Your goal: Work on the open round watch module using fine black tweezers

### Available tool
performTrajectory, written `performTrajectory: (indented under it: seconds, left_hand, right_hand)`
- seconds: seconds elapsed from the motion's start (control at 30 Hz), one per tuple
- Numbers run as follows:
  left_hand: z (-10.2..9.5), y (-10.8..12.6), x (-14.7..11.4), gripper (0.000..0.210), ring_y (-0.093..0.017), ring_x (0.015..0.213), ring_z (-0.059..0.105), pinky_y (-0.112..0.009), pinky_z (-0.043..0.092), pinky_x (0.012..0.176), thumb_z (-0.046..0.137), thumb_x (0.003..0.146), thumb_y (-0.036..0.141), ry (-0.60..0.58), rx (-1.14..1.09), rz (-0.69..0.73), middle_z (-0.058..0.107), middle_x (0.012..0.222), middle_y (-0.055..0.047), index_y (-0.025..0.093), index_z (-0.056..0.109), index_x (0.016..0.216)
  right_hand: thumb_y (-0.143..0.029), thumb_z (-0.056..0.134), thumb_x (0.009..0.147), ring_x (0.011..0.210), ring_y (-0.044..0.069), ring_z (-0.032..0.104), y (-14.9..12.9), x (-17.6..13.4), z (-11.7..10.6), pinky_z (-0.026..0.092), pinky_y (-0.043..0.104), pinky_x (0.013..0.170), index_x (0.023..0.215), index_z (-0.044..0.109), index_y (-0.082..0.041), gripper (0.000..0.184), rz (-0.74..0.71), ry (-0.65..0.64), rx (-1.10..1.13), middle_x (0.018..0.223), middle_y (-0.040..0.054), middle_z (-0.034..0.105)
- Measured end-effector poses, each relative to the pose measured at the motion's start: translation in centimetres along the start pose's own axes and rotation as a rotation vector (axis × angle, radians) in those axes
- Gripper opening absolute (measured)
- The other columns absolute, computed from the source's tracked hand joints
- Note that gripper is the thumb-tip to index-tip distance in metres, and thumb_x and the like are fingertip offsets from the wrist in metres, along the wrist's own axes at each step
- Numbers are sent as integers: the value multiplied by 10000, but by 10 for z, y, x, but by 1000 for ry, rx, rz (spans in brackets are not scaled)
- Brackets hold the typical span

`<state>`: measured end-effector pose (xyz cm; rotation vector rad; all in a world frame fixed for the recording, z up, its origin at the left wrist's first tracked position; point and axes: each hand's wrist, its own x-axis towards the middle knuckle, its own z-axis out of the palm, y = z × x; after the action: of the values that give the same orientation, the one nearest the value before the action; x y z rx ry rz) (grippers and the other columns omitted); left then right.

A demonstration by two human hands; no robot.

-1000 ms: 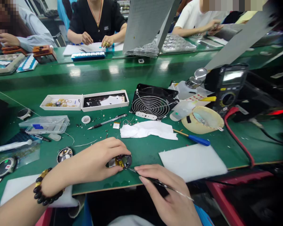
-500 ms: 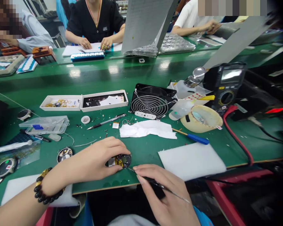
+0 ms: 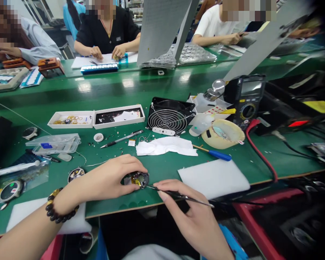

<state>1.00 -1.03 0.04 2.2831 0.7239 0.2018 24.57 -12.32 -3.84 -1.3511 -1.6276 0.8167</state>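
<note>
**Clerk:** Watch body [image 3: 137, 179], opened, round, gold and dark parts showing inside. Location: near edge of the green desk [image 3: 162, 90], at six o'clock, just below the white tissue [image 3: 166, 146].

**Checker:** Held how?

**Clerk:** Left hand [image 3: 111, 178] closed round its nine o'clock side, thumb and fingers pinning it flat to the desk, likely so it cannot turn while being probed. Open face up. Being round, it has no clear long axis; a pale tab sticks out toward nine o'clock, under the fingers.

**Checker:** Other hand?

**Clerk:** Right hand [image 3: 191, 213] pinched on tweezers [image 3: 178, 195]. Long axis runs from four o'clock to ten o'clock, tips at the watch body's four o'clock rim; whether they touch a part, I cannot tell. The low slant probably gives reach under the rim.

**Checker:** Surroundings?

**Clerk:** White foam pad [image 3: 213, 177] at three o'clock; fan [image 3: 170, 117] at one o'clock; two white trays [image 3: 96, 117] at eleven; clear box [image 3: 54, 143] and other watches [image 3: 11, 189] at nine. Other people sit across the desk.
</note>
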Motion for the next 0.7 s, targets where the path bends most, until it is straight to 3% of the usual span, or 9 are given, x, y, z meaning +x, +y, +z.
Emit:
performTrajectory:
  seconds: [0.17,0.37,0.7]
  left_hand:
    - [-3,-2,0,355,-192,1168,629,-311,487,1040,760,943,246,1,-7,-31,680,1251,0,283,642,1275]
    - [-6,-5,-1,366,-209,1171,655,-327,506,1041,774,940,321,6,-50,-52,698,1275,-7,289,661,1286]
    - [-11,-6,0,341,-210,1149,676,-322,527,1015,770,944,353,-2,-102,-68,719,1264,-17,283,691,1268]
  right_hand:
    - [-274,660,1014,1031,146,733,8,15,-10,571,233,940,1069,743,-311,105,13,97,-45,1082,-42,780]
    - [-306,660,1015,1085,178,718,21,46,-23,568,280,955,1107,746,-286,128,-70,133,-111,1143,-14,770]
    - [-393,661,1009,1077,207,706,30,50,-26,556,328,934,1110,753,-286,173,87,55,-26,1152,6,757]
